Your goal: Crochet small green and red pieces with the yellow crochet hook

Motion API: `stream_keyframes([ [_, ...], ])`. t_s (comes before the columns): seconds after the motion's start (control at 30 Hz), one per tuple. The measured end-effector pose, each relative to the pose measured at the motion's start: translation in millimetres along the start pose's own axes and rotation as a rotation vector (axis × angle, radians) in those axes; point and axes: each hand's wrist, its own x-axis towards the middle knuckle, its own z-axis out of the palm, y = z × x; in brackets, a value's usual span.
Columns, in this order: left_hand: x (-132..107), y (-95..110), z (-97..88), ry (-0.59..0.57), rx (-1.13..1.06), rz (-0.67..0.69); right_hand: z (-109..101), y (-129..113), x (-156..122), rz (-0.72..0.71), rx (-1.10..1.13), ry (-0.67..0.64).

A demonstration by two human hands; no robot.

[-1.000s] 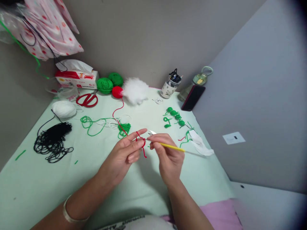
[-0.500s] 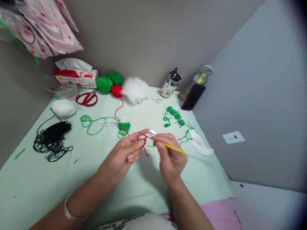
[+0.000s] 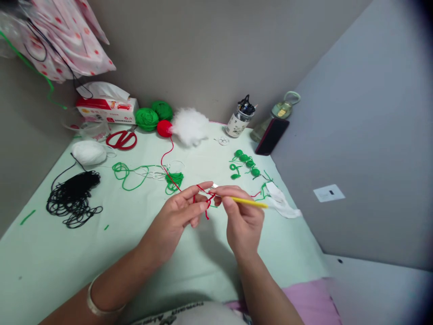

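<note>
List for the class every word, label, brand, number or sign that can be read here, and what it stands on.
No text is clear enough to quote.
Tissue box: print on the front, too small and blurred to read.
Clothing at the bottom edge: dark lettering, partly cut off, too blurred to read surely.
Pen cup: dark printed marks, too small to tell whether they are words.

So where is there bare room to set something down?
Bare tablecloth lies between the black yarn and left forearm, and between the white fluff and right hand. Back left is crowded: tissue pack, red-handled scissors, white yarn.
</note>
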Motion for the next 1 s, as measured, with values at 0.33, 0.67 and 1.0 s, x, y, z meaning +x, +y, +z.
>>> stream_keyframes([
  [0.33,-1.5,5.7,-2.4,0.074,-0.043,0.042,-10.9,-11.3,0.4,-0.078,-0.091,-0.141],
  [0.67,0.9,2.8,-5.3,-0.022,-0.25,-0.097,-5.7,-8.0,-2.6,-0.314,-0.357,-0.127],
  [1.0,0.2,-4.0,0.1,-0.015,-0.031,0.08,0.8,-5.6,6.0,0.003,0.063,-0.042],
])
